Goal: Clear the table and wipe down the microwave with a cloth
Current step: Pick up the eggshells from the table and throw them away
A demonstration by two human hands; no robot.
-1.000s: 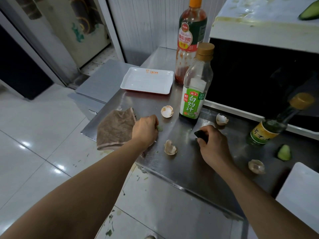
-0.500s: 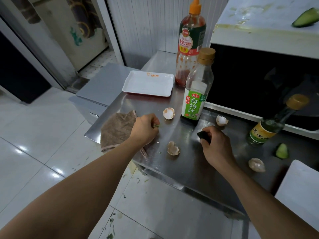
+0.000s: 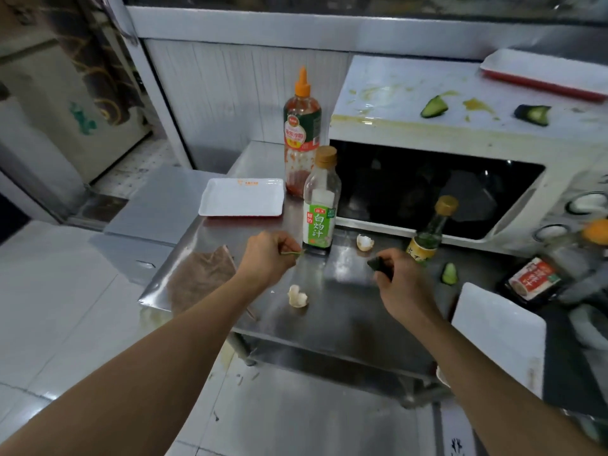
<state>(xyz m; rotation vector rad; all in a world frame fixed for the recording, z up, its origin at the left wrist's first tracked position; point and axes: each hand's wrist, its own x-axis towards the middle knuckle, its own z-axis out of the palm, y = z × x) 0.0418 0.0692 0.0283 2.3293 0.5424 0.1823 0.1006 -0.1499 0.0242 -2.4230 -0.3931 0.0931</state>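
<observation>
The left hand [image 3: 268,258] pinches a thin green scrap [image 3: 292,253] above the table [image 3: 342,311]. The right hand [image 3: 403,284] grips a dark peel [image 3: 378,265].

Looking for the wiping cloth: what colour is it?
Brown; the cloth lies at the table's left edge, head view.

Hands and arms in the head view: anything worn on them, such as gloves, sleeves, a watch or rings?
Nothing worn that shows. The left hand and the right hand are bare, without gloves, and both forearms are bare up to the frame edge, with no sleeve in view. No watch, band or ring can be seen.
</observation>
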